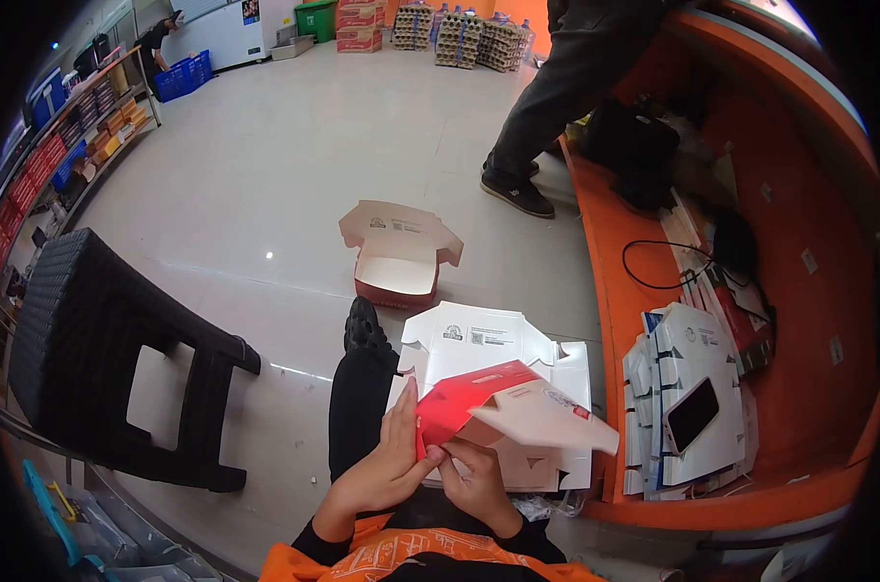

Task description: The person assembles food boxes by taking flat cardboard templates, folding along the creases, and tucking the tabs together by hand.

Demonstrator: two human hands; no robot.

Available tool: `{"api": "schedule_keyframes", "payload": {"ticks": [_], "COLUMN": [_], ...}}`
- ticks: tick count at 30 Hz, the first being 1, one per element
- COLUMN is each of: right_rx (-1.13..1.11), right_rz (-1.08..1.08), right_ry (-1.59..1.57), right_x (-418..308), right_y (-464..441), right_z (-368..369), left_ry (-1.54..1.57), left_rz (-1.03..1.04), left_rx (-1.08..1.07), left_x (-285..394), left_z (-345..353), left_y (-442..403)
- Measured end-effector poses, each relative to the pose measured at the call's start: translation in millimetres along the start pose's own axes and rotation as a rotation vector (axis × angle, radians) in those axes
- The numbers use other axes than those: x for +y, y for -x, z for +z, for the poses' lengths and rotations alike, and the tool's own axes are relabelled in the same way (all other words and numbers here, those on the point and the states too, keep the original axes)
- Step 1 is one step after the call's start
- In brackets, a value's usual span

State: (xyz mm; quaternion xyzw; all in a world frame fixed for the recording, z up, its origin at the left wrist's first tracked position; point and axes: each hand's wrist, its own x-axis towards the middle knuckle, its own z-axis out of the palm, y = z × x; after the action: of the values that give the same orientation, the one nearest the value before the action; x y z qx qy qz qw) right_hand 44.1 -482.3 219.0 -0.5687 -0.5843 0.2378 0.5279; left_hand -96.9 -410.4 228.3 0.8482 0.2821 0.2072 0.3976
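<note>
From where I stand, the orange shelf (610, 291) runs along the seated person's right side. Left of that shelf, above the person's lap, is a red box (479, 388), partly folded, its pale flap sticking out towards the shelf. Both hands are close together on it: the left hand (396, 454) holds the end away from the shelf, fingers stretched up along the side, and the right hand (474, 477) pinches the lower edge, the thumbs nearly meeting. Beneath lies flat white cardboard (459, 335), just left of the shelf.

On the shelf, a phone (692, 415) rests on more stacked cardboard (697, 339), with a black cable (653, 285) behind. Left of the shelf, an open box (398, 276) sits on the floor; well apart from the shelf stands a black stool (130, 359). Someone in dark trousers (556, 87) stands beside the shelf's far end.
</note>
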Motion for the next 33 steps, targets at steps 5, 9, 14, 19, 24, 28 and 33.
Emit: {"api": "schedule_keyframes", "payload": {"ticks": [5,9,14,19,24,28,33], "right_rx": [-0.168,-0.245,0.065,0.199,0.223,0.241,0.229], "right_rz": [0.223,0.187,0.067,0.158,0.227,0.205,0.179], "right_ry": [-0.263,-0.2,-0.438,-0.656,-0.382,-0.291,-0.362], "right_x": [-2,-4,-3,-25,-16,-8,7], "right_y": [3,-1,3,-5,-13,-16,-14], "right_z": [-13,-20,-24,-29,-19,-8,10], "left_ry": [0.409,0.374,0.334,-0.137,-0.132,-0.076,-0.065], "left_rz": [0.008,-0.114,-0.187,-0.086,-0.101,-0.112,-0.113], "left_rx": [-0.078,-0.028,0.246,0.395,0.444,0.451,0.463], "left_x": [-2,-2,8,17,22,19,15], "left_z": [-20,-18,-1,-2,-5,-5,-4], "left_y": [-5,-6,-1,-1,1,4,4]}}
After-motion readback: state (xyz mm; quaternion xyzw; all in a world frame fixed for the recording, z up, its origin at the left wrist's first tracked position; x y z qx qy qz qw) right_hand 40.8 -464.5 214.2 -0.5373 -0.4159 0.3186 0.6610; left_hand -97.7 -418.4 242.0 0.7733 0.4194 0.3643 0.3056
